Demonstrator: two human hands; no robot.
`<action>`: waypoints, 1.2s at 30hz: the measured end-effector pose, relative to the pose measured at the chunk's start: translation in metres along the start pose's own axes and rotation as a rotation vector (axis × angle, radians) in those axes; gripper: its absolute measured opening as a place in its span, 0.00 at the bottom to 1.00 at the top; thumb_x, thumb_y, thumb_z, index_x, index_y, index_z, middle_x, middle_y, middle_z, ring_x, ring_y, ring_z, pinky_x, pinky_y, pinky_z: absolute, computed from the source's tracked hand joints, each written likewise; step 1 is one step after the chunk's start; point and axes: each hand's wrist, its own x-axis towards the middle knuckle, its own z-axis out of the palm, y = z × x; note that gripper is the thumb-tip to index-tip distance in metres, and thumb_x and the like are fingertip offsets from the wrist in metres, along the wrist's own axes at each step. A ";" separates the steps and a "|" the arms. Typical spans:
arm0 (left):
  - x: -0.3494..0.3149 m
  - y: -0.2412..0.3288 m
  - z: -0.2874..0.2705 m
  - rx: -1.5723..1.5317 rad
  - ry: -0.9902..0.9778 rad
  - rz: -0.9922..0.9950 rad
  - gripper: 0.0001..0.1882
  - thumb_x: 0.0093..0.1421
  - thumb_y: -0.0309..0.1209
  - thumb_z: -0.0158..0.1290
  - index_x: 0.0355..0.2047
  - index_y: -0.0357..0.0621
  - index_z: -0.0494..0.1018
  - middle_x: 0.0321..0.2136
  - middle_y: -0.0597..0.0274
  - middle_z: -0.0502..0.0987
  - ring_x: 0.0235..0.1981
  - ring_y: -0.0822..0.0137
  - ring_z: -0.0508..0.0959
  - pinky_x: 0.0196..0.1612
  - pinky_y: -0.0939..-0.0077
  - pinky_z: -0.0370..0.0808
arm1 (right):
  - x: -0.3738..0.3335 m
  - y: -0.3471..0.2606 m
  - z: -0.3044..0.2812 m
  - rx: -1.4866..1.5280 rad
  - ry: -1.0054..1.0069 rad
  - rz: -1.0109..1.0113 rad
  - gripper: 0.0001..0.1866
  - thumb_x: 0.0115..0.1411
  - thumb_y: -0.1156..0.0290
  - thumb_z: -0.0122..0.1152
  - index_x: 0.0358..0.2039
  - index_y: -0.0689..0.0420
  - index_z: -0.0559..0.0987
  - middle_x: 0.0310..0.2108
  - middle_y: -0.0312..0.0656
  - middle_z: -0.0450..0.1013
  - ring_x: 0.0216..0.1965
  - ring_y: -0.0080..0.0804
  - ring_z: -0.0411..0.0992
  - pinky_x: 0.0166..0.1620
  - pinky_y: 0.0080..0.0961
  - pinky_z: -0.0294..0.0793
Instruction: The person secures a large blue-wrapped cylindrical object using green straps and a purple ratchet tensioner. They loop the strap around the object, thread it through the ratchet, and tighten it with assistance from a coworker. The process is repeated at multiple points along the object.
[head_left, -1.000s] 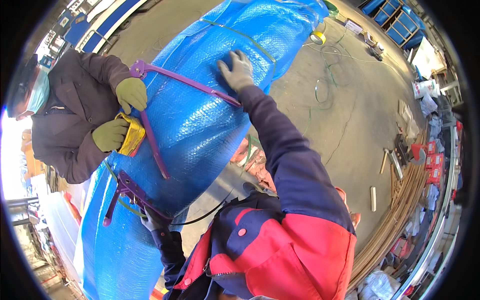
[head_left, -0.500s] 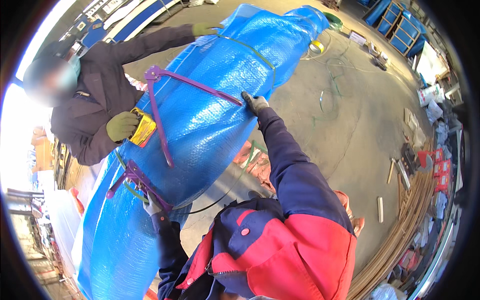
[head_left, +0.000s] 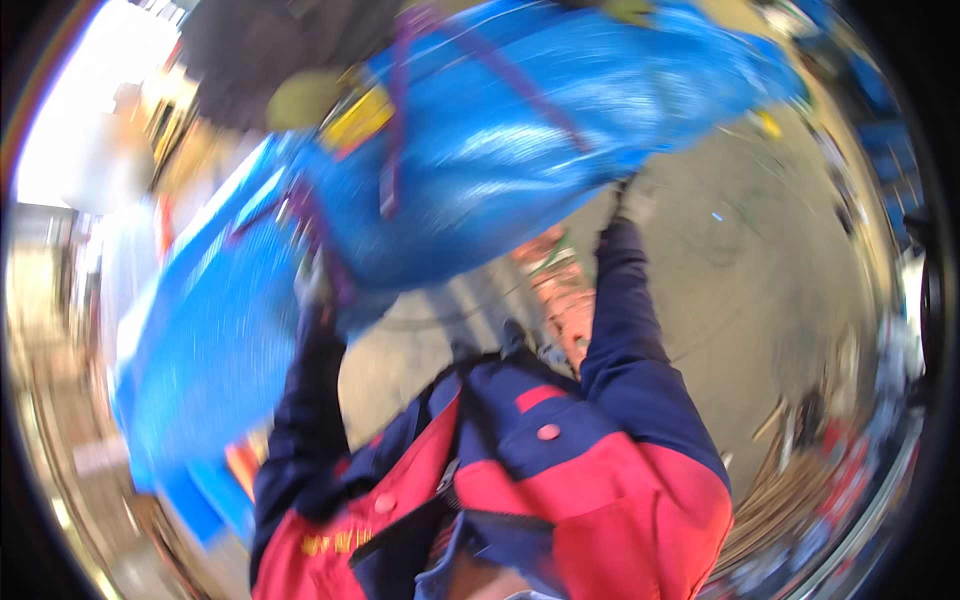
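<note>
A long bundle wrapped in blue plastic sheeting [head_left: 480, 200] lies across in front of me. My left hand [head_left: 317, 282], in a grey glove, is closed on a purple strapping tensioner [head_left: 312, 222] at the bundle's near side. Blur hides its exact finger position. My right hand [head_left: 634, 203], gloved, is at the bundle's near edge further right; its fingers are smeared by motion. A purple long-handled tool [head_left: 520, 82], like a strap sealer, rests on top with its two handles spread apart.
Across the bundle a co-worker's green-gloved hand [head_left: 303, 100] is at a yellow object [head_left: 358, 120]; another green glove [head_left: 628, 10] shows at the top. Orange-red sheeting [head_left: 562, 300] lies on the floor by my feet. Long thin strips [head_left: 775, 515] lie at the lower right.
My view has swung, so the bundle appears higher and blurred. My right hand now shows at the bundle's near edge, away from the long tool's handle end. The left stays at the tensioner.
</note>
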 end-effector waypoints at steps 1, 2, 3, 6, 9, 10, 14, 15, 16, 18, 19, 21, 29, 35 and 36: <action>-0.006 0.000 -0.001 0.073 -0.016 0.133 0.12 0.71 0.36 0.57 0.48 0.43 0.78 0.29 0.71 0.76 0.25 0.77 0.72 0.26 0.81 0.68 | -0.021 0.017 0.007 0.255 0.173 -0.018 0.38 0.65 0.34 0.52 0.59 0.55 0.74 0.51 0.46 0.77 0.45 0.41 0.77 0.47 0.45 0.76; -0.005 0.007 -0.007 -0.001 -0.099 0.000 0.12 0.70 0.38 0.58 0.44 0.43 0.78 0.27 0.71 0.76 0.25 0.77 0.71 0.27 0.81 0.67 | -0.035 0.022 0.021 0.257 0.015 0.178 0.40 0.64 0.32 0.51 0.62 0.54 0.71 0.56 0.44 0.73 0.49 0.43 0.74 0.50 0.49 0.73; -0.008 0.007 -0.010 0.057 -0.146 0.086 0.15 0.71 0.42 0.56 0.43 0.42 0.78 0.24 0.70 0.76 0.24 0.77 0.73 0.27 0.81 0.67 | -0.050 0.023 0.036 0.272 -0.118 0.363 0.44 0.62 0.29 0.51 0.65 0.52 0.68 0.61 0.42 0.69 0.54 0.44 0.70 0.54 0.52 0.71; -0.020 0.012 -0.046 -0.160 -0.125 -0.065 0.22 0.71 0.46 0.54 0.50 0.38 0.76 0.34 0.60 0.80 0.33 0.71 0.79 0.35 0.77 0.75 | -0.083 0.002 0.057 0.248 -0.494 0.230 0.48 0.61 0.28 0.52 0.72 0.47 0.59 0.67 0.43 0.60 0.62 0.46 0.63 0.61 0.58 0.64; -0.056 -0.002 -0.083 -0.483 -0.026 0.098 0.29 0.71 0.44 0.55 0.64 0.36 0.67 0.50 0.49 0.78 0.46 0.59 0.81 0.49 0.68 0.79 | -0.109 -0.017 0.033 0.234 -0.369 0.346 0.52 0.63 0.29 0.50 0.74 0.54 0.51 0.71 0.49 0.53 0.69 0.50 0.58 0.67 0.57 0.63; -0.075 -0.012 -0.091 -0.241 0.241 0.186 0.30 0.69 0.42 0.57 0.65 0.36 0.66 0.52 0.47 0.77 0.47 0.57 0.81 0.50 0.67 0.79 | -0.119 -0.015 0.025 0.196 -0.365 0.329 0.60 0.58 0.23 0.51 0.74 0.59 0.50 0.72 0.53 0.53 0.70 0.54 0.57 0.67 0.56 0.61; -0.109 -0.043 -0.094 0.777 0.724 0.513 0.37 0.59 0.41 0.66 0.65 0.39 0.68 0.60 0.39 0.71 0.61 0.45 0.72 0.63 0.57 0.71 | -0.155 0.021 0.017 0.101 -0.495 0.626 0.56 0.55 0.23 0.56 0.65 0.62 0.61 0.60 0.54 0.66 0.57 0.56 0.70 0.59 0.56 0.70; -0.107 -0.049 -0.087 0.803 0.623 0.656 0.38 0.60 0.45 0.64 0.67 0.41 0.66 0.65 0.36 0.66 0.68 0.39 0.63 0.69 0.50 0.60 | -0.166 0.032 0.031 0.080 -0.521 0.673 0.51 0.57 0.25 0.55 0.60 0.62 0.67 0.56 0.53 0.70 0.55 0.55 0.71 0.57 0.54 0.72; -0.099 -0.051 -0.082 1.003 0.592 0.612 0.38 0.61 0.47 0.61 0.67 0.42 0.66 0.67 0.36 0.62 0.70 0.39 0.61 0.71 0.47 0.56 | -0.174 0.038 0.046 0.069 -0.585 0.621 0.44 0.59 0.27 0.56 0.52 0.60 0.71 0.51 0.51 0.72 0.54 0.55 0.72 0.56 0.52 0.72; -0.078 -0.050 -0.073 1.189 0.583 0.548 0.38 0.63 0.50 0.57 0.68 0.46 0.65 0.71 0.37 0.57 0.72 0.38 0.56 0.73 0.42 0.49 | -0.191 0.035 0.076 0.082 -0.838 0.489 0.35 0.61 0.30 0.58 0.36 0.56 0.74 0.42 0.46 0.76 0.49 0.53 0.75 0.53 0.46 0.74; -0.069 -0.048 -0.071 1.218 0.582 0.574 0.37 0.63 0.51 0.55 0.69 0.47 0.65 0.72 0.38 0.55 0.73 0.37 0.54 0.73 0.40 0.45 | -0.202 0.027 0.083 0.001 -0.775 0.510 0.34 0.61 0.31 0.58 0.36 0.56 0.74 0.42 0.47 0.75 0.49 0.52 0.75 0.52 0.46 0.74; -0.064 -0.041 -0.072 1.161 0.579 0.513 0.37 0.62 0.51 0.57 0.69 0.49 0.65 0.71 0.40 0.56 0.72 0.38 0.55 0.73 0.41 0.48 | -0.223 -0.001 0.101 -0.107 -0.747 0.484 0.33 0.61 0.32 0.59 0.36 0.55 0.74 0.41 0.47 0.75 0.48 0.51 0.76 0.51 0.47 0.75; -0.082 0.018 -0.024 0.517 0.197 0.649 0.41 0.61 0.40 0.64 0.67 0.33 0.59 0.56 0.37 0.74 0.58 0.44 0.76 0.58 0.58 0.75 | -0.350 -0.121 0.159 -0.235 -1.129 -0.582 0.32 0.66 0.62 0.66 0.63 0.68 0.69 0.54 0.53 0.73 0.50 0.32 0.76 0.48 0.26 0.76; -0.042 0.012 0.061 -0.124 0.021 0.035 0.31 0.63 0.39 0.62 0.62 0.39 0.66 0.41 0.50 0.81 0.41 0.59 0.83 0.44 0.67 0.79 | -0.448 -0.141 0.291 -0.025 -1.418 -0.986 0.43 0.54 0.71 0.78 0.67 0.63 0.65 0.55 0.49 0.72 0.57 0.35 0.71 0.60 0.31 0.70; -0.037 0.004 0.067 -0.227 0.061 0.129 0.27 0.65 0.34 0.60 0.61 0.40 0.66 0.39 0.55 0.80 0.37 0.65 0.81 0.40 0.69 0.79 | -0.462 -0.136 0.297 -0.086 -1.417 -0.940 0.40 0.54 0.71 0.78 0.65 0.62 0.68 0.49 0.45 0.75 0.49 0.32 0.73 0.54 0.29 0.73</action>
